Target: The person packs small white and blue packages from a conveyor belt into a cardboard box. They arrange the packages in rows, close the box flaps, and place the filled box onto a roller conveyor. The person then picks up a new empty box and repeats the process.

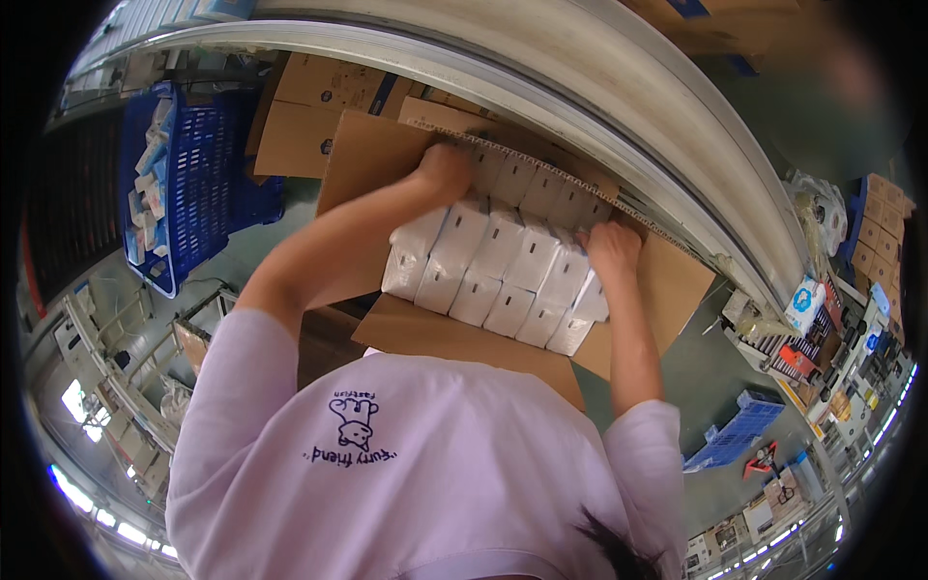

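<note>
Head view: left hand (447, 171), right hand (614, 251) at brown cardboard carton (667, 295), fingers' closure unclear; hard pressing could crush white film-wrapped packs (495, 246).

The packs (491, 246) look glossy plastic, the carton (665, 292) matt cardboard.

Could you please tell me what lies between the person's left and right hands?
Between the left hand and the right hand lie white, film-wrapped packs in the open cardboard box, as the head view shows.
</note>
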A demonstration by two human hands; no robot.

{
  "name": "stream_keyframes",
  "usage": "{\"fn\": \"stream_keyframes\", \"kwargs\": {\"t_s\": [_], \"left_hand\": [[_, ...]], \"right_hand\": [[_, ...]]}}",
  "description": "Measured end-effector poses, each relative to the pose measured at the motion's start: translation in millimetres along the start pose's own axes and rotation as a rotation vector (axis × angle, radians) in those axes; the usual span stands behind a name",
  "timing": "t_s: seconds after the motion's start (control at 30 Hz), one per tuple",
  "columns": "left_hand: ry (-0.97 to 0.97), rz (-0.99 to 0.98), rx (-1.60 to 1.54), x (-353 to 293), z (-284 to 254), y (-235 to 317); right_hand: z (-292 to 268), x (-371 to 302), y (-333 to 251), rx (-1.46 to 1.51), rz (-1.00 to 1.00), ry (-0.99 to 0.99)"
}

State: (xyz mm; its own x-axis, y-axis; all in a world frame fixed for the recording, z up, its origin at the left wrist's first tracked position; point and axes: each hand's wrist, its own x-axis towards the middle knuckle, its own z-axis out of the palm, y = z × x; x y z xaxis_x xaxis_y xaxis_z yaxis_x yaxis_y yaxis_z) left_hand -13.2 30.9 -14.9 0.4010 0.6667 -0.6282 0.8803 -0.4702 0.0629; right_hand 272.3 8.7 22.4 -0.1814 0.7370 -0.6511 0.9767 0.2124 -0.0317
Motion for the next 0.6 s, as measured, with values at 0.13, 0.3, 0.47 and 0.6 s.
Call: {"fn": "stream_keyframes", "kwargs": {"t_s": [0.13,0.3,0.47,0.6], "left_hand": [[0.048,0.191,0.048,35,8,-16],[0.241,-0.038,-0.470,-21,-19,12],[0.850,0.103,-0.744,-43,-6,-2],[1.046,0.086,-0.804,-130,-115,-119]], "right_hand": [[21,20,16,0.130,-0.018,0.045],[27,-43,-9,0.046,-0.095,0.494],[-16,-41,-18,0.288,-0.280,0.630],[-133,-30,-53,0.511,-0.792,0.956]]}}
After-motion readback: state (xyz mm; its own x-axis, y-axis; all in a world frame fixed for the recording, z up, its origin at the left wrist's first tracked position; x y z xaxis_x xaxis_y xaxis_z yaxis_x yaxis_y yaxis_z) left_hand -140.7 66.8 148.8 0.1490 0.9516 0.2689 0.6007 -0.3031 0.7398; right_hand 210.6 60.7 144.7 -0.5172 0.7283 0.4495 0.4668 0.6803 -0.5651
